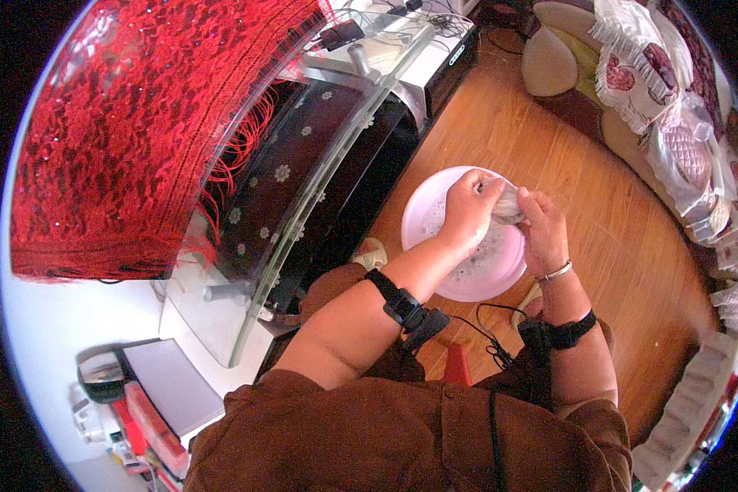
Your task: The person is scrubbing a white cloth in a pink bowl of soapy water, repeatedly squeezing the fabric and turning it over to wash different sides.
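Observation:
A bunched greyish cloth (pixel 509 206) is held between my two hands over the right part of a pink plastic basin (pixel 498 280). My left hand (pixel 472 206) closes around its left end, thumb on top. My right hand (pixel 542 224) grips the right end with the fingertips. Sudsy water (pixel 480 255) with small bubbles shows in the basin below. The basin stands on the wooden floor between my feet. Part of the cloth is hidden by my fingers.
A glass-topped stand (pixel 320 184) with a red lace cover (pixel 123 123) runs along the left. Cables and a black adapter (pixel 342 35) lie at its far end. A sofa (pixel 627 132) with cloths and plastic bags curves along the right. A red object (pixel 457 366) and a black cable (pixel 495 350) are near my legs.

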Tool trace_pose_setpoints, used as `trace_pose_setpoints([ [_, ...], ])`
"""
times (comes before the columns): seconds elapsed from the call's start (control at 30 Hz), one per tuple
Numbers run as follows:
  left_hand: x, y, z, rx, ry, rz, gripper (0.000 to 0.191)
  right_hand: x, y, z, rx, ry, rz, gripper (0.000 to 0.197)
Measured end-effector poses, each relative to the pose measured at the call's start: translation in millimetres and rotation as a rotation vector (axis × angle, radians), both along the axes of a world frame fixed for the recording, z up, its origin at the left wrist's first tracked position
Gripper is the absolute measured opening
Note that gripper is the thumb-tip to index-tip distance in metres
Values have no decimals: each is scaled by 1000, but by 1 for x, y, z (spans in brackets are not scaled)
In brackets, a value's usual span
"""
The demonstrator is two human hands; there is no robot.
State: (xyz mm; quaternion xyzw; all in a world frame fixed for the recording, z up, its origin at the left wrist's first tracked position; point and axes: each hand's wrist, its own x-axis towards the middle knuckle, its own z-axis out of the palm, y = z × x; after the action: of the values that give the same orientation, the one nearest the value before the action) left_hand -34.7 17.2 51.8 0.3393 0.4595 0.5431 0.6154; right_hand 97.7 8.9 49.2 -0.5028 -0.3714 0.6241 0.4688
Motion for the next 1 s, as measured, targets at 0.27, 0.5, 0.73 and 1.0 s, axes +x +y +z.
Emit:
trace_pose_setpoints([
  [0.27,27,-26,-15,709,592,-22,19,-11,-6,-39,-58,882,199,36],
  [0.5,18,-14,-13,127,574,106,23,-40,-21,-4,-81,600,-34,38],
  [0.73,33,-42,-48,316,410,133,39,-26,-28,-32,144,44,-19,39],
  [1.0,34,-58,-43,564,607,27,47,-31,-9,-3,-178,461,-122,47],
])
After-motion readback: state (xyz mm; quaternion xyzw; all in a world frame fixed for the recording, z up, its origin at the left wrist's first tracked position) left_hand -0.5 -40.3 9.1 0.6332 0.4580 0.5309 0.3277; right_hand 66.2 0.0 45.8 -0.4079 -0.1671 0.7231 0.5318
